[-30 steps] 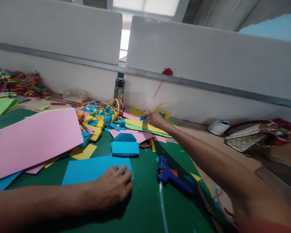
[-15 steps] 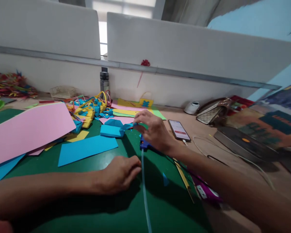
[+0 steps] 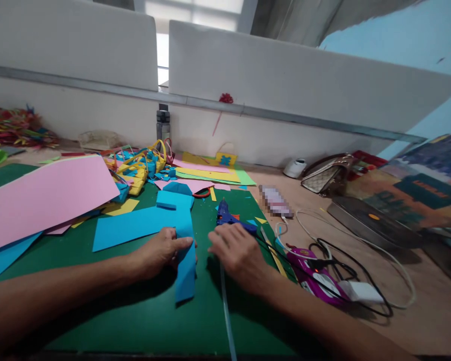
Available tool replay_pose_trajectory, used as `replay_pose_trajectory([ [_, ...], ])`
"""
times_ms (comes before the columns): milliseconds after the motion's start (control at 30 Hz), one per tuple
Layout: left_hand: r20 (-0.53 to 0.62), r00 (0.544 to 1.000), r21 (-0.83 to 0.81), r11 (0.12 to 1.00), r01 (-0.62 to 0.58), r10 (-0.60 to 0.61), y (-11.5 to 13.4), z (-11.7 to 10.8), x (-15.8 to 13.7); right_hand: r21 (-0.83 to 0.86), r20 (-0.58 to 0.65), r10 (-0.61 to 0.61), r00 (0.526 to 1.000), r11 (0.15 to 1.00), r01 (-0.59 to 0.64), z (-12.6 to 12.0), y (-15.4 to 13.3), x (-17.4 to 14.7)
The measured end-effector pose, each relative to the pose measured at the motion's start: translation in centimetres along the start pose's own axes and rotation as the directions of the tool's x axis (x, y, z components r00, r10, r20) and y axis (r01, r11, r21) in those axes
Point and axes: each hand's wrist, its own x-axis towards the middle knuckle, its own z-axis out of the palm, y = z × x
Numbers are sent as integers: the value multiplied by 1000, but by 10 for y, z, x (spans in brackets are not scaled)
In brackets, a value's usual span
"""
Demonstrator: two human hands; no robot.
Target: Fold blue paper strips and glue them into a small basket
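Observation:
My left hand (image 3: 165, 250) is closed on a folded blue paper piece (image 3: 186, 286), thumb on top and fingers behind. One end of that piece points toward me; its far part lies near a small blue folded paper shape (image 3: 175, 196). A flat blue sheet (image 3: 130, 228) extends left of the hand. My right hand (image 3: 238, 255) hovers with loosely bent fingers just in front of a blue glue gun (image 3: 225, 215), nothing visible in it. A long clear glue stick (image 3: 226, 311) runs from beneath that hand toward the near edge.
A green cutting mat (image 3: 128, 321) covers the table. Pink sheets (image 3: 48, 200) lie at left, small paper baskets (image 3: 137, 175) behind. A purple power strip (image 3: 315, 281) with cables, a phone (image 3: 275, 201), and a handbag (image 3: 325, 175) are on the right.
My right hand has let go of the blue paper and drawn back toward me, beside the glue gun. My left hand has moved left and taken hold of the blue paper piece.

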Motion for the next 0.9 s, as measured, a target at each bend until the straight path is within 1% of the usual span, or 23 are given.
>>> replay_pose_trajectory([
  [33,20,1000,76,997,13,-14,4,-5,1,-108,144,135,980,987,-120,2,10,1],
  [67,59,998,156,988,12,-22,9,-10,1,-224,274,277,921,950,-219,5,19,1],
  [100,105,994,229,973,7,-32,12,-15,3,-274,307,344,887,925,-264,8,28,1],
  [167,201,979,354,935,-31,-44,17,-25,7,-324,347,414,842,895,-307,14,41,0],
  [267,316,948,448,887,-112,-40,18,-38,15,-358,385,447,807,879,-316,21,54,0],
  [367,408,906,494,861,-118,-111,20,-46,20,-384,408,462,787,870,-310,23,70,1],
  [400,438,889,525,840,-135,-131,21,-48,21,-387,417,461,783,870,-305,23,76,2],
  [433,468,873,560,809,-175,-135,23,-50,21,-385,429,454,781,874,-297,21,82,4],
  [500,537,837,614,729,-302,-105,29,-52,21,-366,457,429,779,889,-275,17,91,8],
  [567,598,798,630,656,-415,-69,33,-54,19,-351,466,413,783,898,-265,11,92,12],
  [600,617,784,629,639,-443,-64,35,-55,19,-346,460,407,789,901,-263,6,88,14],
  [667,638,766,620,640,-455,-74,36,-56,18,-319,428,382,819,912,-258,-4,72,15],
  [700,643,761,612,653,-447,-81,37,-57,17,-290,409,352,842,925,-246,-9,60,14],
  [733,647,757,600,673,-433,-90,37,-57,17,-240,369,306,878,944,-228,-14,47,12],
  [767,647,756,589,695,-413,-99,37,-57,16,-135,209,232,950,969,-207,-18,34,9],
  [800,643,758,579,715,-391,-106,37,-57,15,-44,42,150,988,988,-148,-22,22,6],
  [833,635,764,573,732,-368,-113,37,-56,15,12,-91,75,993,997,-74,-24,10,2],
  [867,628,768,569,748,-342,-126,37,-55,14,27,-163,3,987,1000,2,-25,0,-2],
  [900,623,768,566,762,-314,-147,37,-54,13,12,-216,-44,975,999,48,-24,-7,-6],
])
